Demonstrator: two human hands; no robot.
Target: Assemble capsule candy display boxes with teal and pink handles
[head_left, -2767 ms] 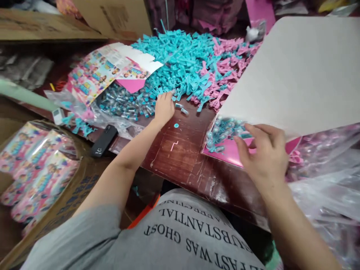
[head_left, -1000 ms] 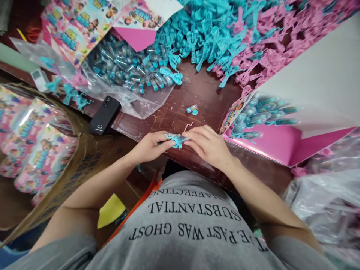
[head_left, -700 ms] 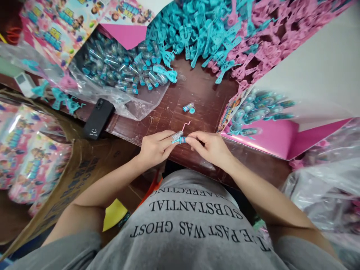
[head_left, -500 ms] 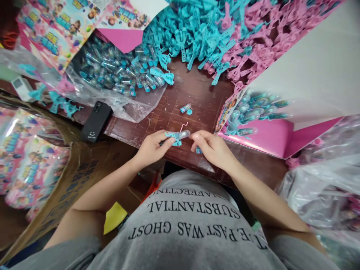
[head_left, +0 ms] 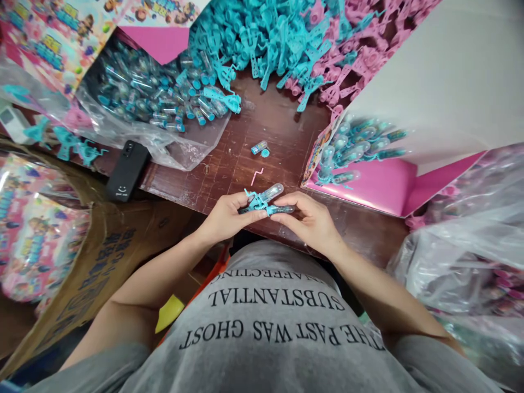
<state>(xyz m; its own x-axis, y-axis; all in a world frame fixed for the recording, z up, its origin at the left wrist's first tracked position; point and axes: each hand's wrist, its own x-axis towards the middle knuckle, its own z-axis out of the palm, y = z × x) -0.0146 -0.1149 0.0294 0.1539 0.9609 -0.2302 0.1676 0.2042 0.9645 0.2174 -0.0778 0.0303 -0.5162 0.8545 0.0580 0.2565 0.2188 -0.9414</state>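
Observation:
My left hand pinches a small teal plastic holder with a clear tube clipped into it. My right hand pinches a second clear tube and holds it against the holder. Both hands meet at the near edge of the dark wooden table, just above my grey shirt. A loose tube with a teal cap and a small teal disc lie on the wood a little beyond my hands.
A plastic bag of tubes lies at the left, teal parts and pink parts are heaped behind. A pink box of tubes sits right. A black phone rests at the table edge, packaged toys in a carton below.
My hands left the piles and came together at the near table edge. The left now holds a teal holder with one tube in it. The right has brought a second tube against it.

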